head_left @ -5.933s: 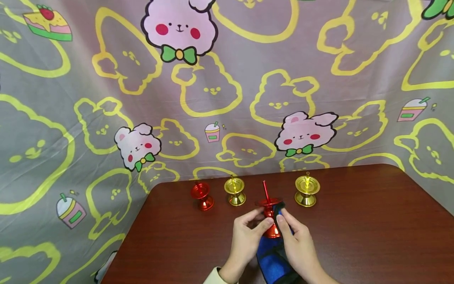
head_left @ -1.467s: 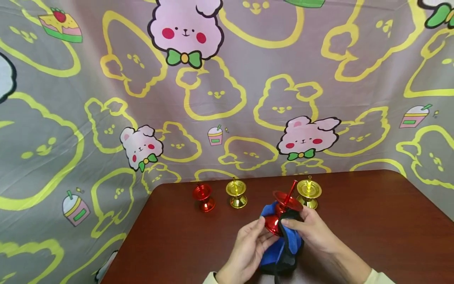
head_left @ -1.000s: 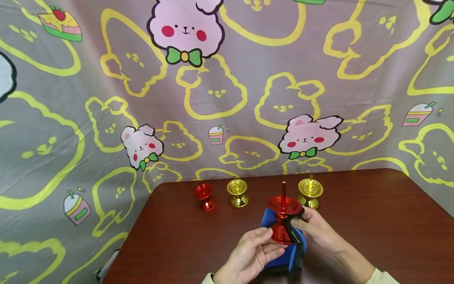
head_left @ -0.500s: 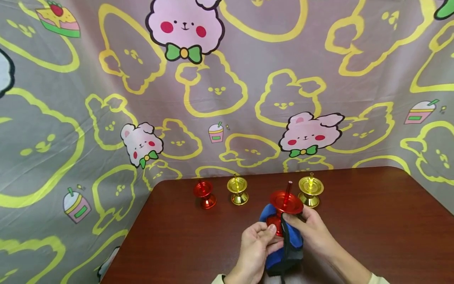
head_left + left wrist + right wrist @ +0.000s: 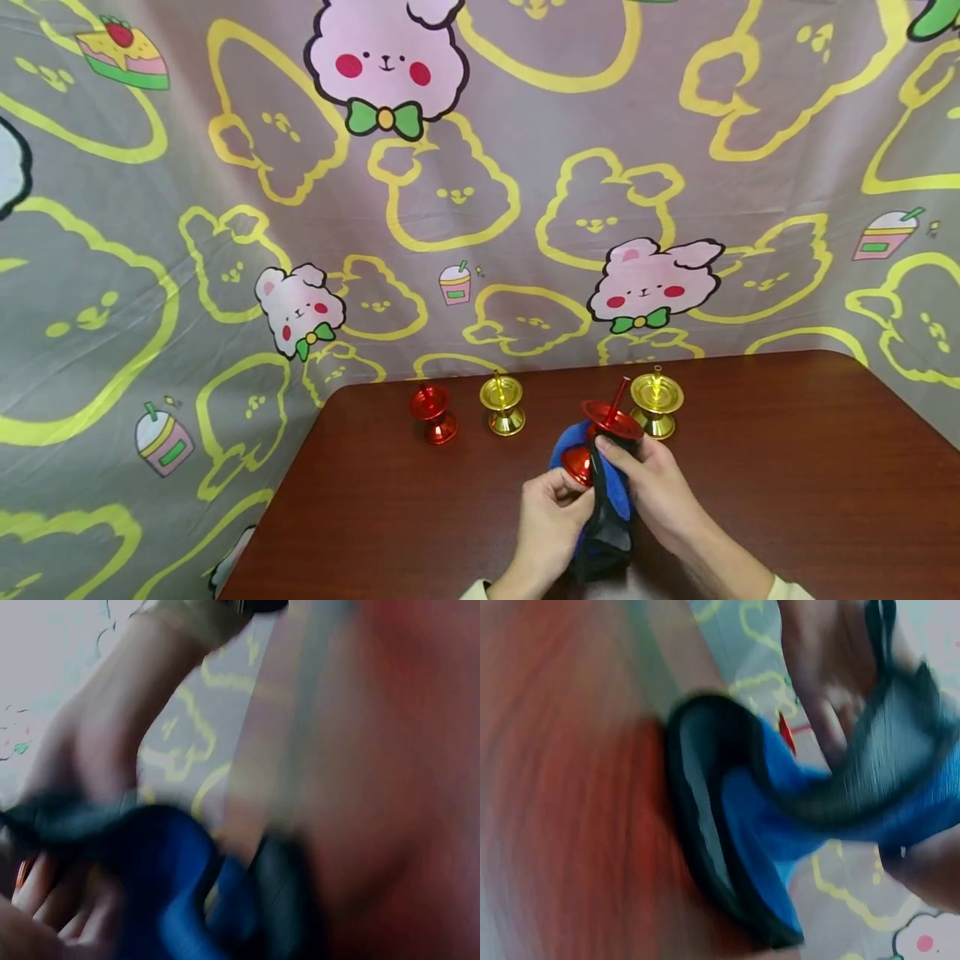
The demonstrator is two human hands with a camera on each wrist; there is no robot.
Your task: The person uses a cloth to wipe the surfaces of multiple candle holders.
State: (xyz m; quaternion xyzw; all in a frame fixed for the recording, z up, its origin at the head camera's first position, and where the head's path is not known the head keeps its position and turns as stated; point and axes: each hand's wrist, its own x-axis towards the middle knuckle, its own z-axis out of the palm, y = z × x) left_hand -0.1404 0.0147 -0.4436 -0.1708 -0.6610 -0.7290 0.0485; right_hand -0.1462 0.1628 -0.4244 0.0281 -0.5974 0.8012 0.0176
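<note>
A shiny red candle holder [image 5: 611, 418] with an upright stick tilts to the right above the table in the head view. My right hand [image 5: 660, 483] grips it around the stem through a blue cloth with black edging [image 5: 617, 492]. My left hand [image 5: 551, 517] has curled fingers at the rim of the base and pinches the cloth beside it. The cloth hides part of the stem and base. In the left wrist view, the cloth [image 5: 165, 862] is blurred beside curled fingers. The right wrist view shows the cloth [image 5: 765, 817] folded and hanging, with a sliver of red behind it.
Along the back of the brown table [image 5: 390, 517] stand a small red candle holder [image 5: 432, 412], a gold one [image 5: 502, 404] and another gold one [image 5: 657, 402], the last just behind my right hand. A patterned curtain [image 5: 480, 192] rises behind the table.
Over the last second the red candle holder has tipped from upright to right-leaning. My left hand has shifted from holding its base to pinching cloth there; my right hand keeps its grip.
</note>
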